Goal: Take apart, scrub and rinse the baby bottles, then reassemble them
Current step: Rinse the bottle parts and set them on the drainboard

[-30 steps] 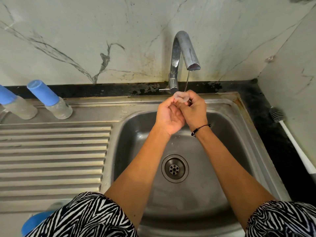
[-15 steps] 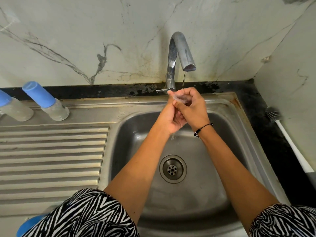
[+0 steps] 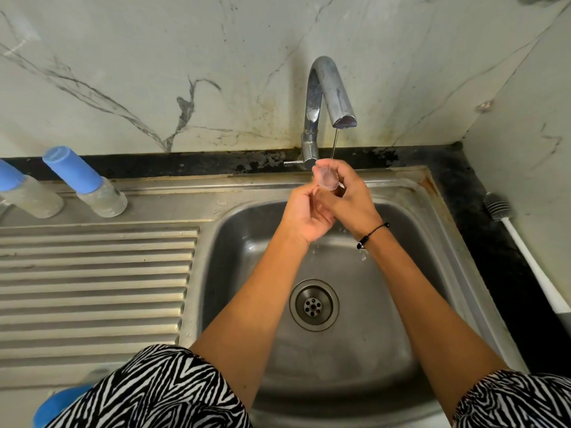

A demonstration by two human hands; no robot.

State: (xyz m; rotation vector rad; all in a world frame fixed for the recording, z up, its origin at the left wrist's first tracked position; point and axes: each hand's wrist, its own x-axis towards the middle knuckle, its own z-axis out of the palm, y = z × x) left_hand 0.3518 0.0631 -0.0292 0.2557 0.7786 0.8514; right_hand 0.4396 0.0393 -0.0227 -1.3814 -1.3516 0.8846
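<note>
Fingers (image 3: 346, 180) of right hand (image 3: 349, 202) curled round clear teat (image 3: 326, 180) under tap (image 3: 327, 91) trickle; left hand (image 3: 304, 211) cupped against it, grip unclear. Over sink (image 3: 438, 242): risk of wet teat slipping toward drain (image 3: 313, 305).

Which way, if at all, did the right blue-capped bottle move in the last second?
No. The bottle stands at the same spot on the sink rim, behind the drainboard, equally far left of the tap; only the camera shifted.

steel drainboard (image 3: 92, 273) | 2 capped bottles (image 3: 88, 183) (image 3: 26, 193) upright | black counter (image 3: 494, 242) | brush (image 3: 525, 254)
</note>
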